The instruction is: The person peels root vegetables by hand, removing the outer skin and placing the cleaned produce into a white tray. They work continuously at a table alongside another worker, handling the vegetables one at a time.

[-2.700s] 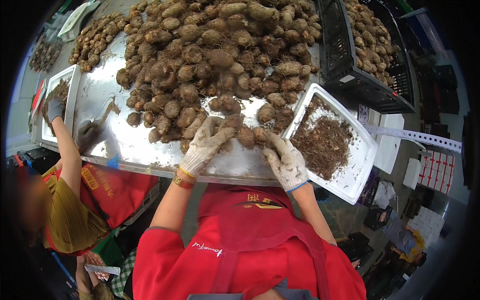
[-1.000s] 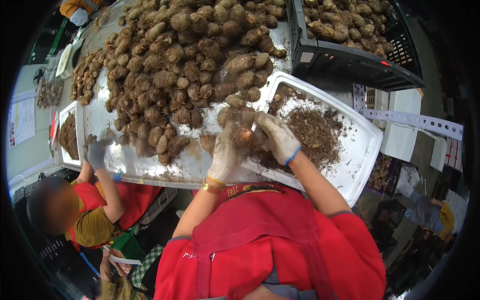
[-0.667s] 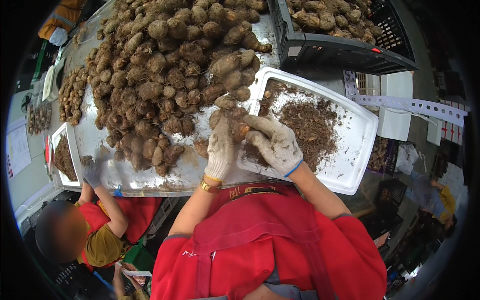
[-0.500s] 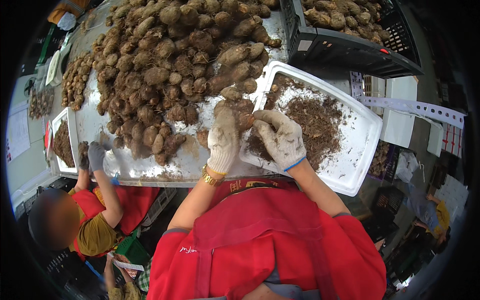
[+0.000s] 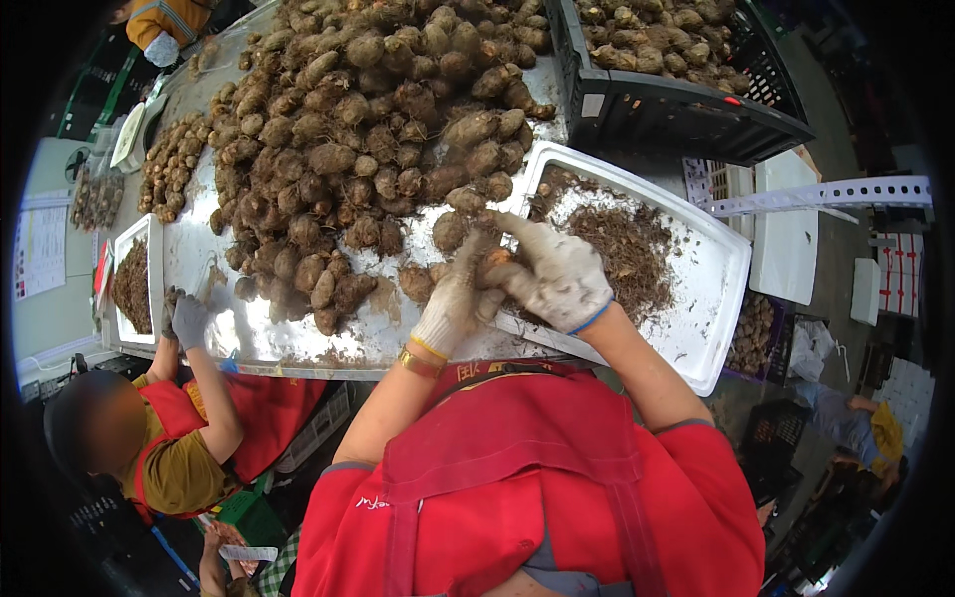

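A brown, hairy taro corm (image 5: 494, 261) with an orange-brown end is between my two gloved hands, over the near left edge of a white tray (image 5: 711, 343). My left hand (image 5: 450, 303), in a soiled white knit glove, is closed around its left side. My right hand (image 5: 559, 277), in a similar glove with a blue cuff, has its thumb and fingers around the other side, slightly blurred. The fingers hide much of the corm. Loose corms (image 5: 449, 233) lie on the table just beyond my left hand. Dark root fibres and peelings (image 5: 622, 254) lie in the tray.
A large heap of taro corms (image 5: 333, 159) covers the metal table (image 5: 249, 333). A black crate (image 5: 686, 109) of corms stands far right. At left, a co-worker's gloved hands (image 5: 184, 318) work near another white tray (image 5: 154, 284). A perforated metal strip (image 5: 826, 197) extends at right.
My right hand has shifted left and turned over the corm, its fingers now closer to my left hand. The left hand has tilted rightward. The whole view has shifted slightly.
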The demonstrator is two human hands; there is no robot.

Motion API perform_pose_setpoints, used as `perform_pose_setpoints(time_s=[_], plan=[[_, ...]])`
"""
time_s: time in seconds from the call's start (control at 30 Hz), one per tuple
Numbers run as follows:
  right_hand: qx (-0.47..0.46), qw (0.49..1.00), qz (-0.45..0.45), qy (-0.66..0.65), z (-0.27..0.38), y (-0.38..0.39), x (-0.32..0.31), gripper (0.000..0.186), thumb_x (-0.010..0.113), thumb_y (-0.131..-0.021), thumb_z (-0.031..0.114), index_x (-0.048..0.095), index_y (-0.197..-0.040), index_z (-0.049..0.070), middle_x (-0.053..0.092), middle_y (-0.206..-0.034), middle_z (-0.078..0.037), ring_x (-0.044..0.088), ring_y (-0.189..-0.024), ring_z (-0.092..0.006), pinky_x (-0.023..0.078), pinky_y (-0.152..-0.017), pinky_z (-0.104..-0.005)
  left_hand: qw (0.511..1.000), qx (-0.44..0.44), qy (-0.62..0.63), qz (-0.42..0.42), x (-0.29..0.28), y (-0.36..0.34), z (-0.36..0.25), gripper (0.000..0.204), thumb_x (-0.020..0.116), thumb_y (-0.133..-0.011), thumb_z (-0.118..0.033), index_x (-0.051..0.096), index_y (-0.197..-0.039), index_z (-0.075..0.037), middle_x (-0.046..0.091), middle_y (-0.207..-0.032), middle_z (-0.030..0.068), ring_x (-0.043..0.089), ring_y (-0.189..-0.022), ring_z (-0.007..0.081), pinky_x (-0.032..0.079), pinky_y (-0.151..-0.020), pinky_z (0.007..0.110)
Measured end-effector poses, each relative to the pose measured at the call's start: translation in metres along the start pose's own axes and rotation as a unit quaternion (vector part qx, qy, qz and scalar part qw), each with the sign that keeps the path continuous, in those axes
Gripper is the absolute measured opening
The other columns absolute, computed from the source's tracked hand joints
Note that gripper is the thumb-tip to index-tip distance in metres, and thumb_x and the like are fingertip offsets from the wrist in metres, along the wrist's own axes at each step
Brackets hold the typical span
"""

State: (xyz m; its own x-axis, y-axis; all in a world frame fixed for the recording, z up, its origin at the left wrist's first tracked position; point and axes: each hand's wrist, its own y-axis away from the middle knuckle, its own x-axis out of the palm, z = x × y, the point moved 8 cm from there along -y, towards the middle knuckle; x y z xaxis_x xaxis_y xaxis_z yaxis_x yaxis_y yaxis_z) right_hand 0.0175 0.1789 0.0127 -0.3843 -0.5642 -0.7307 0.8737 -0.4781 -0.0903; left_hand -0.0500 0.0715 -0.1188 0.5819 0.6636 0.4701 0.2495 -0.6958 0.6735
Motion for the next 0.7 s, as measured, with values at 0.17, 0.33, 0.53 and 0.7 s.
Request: perform_pose_setpoints(time_s=[0.17, 0.33, 0.53, 0.7], plan=[[-0.009, 0.988, 0.103, 0.114, 0.007, 0.002, 0.026, 0.041, 0.050, -0.092, 0.037, 0.049, -0.126, 0.014, 0.068, -0.086, -0.015, 0.066, -0.072, -0.0332, 0.053, -0.058, -0.0433, 0.571, 0.397, -0.719, -0.023, 0.029, 0.029, -0.023, 0.064, 0.062, -0.083, -0.012, 0.036, -0.140, 0.000, 0.056, -0.120, 0.0226, 0.057, -0.109, 0.0354, 0.046, -0.093, 0.042], [-0.015, 0.999, 0.025, 0.044, 0.000, 0.009, 0.032, 0.034, 0.037, -0.099, 0.025, 0.052, -0.121, 0.004, 0.066, -0.094, -0.019, 0.066, -0.088, -0.0285, 0.054, -0.073, -0.0394, 0.528, 0.471, -0.695, -0.130, 0.035, 0.035, -0.040, 0.046, 0.057, -0.084, -0.017, 0.052, -0.127, -0.002, 0.058, -0.118, 0.0166, 0.057, -0.105, 0.0290, 0.047, -0.086, 0.039], [0.063, 0.917, 0.148, -0.366, -0.094, 0.029, 0.129, 0.036, 0.032, -0.099, 0.023, 0.049, -0.118, -0.003, 0.063, -0.106, -0.016, 0.063, -0.084, -0.0228, 0.052, -0.076, -0.0370, 0.478, 0.391, -0.787, 0.014, 0.080, 0.068, -0.072, 0.021, 0.061, -0.079, -0.026, 0.063, -0.094, -0.012, 0.062, -0.078, 0.0049, 0.062, -0.066, 0.0225, 0.046, -0.056, 0.035], [-0.046, 0.958, 0.042, -0.281, -0.062, 0.022, 0.091, 0.034, 0.037, -0.098, 0.031, 0.049, -0.111, 0.002, 0.068, -0.091, -0.016, 0.066, -0.064, -0.0251, 0.052, -0.052, -0.0367, 0.342, 0.570, -0.742, -0.087, 0.066, 0.065, -0.046, 0.030, 0.058, -0.085, -0.024, 0.055, -0.109, -0.007, 0.064, -0.092, 0.0112, 0.065, -0.078, 0.0268, 0.051, -0.071, 0.037]])
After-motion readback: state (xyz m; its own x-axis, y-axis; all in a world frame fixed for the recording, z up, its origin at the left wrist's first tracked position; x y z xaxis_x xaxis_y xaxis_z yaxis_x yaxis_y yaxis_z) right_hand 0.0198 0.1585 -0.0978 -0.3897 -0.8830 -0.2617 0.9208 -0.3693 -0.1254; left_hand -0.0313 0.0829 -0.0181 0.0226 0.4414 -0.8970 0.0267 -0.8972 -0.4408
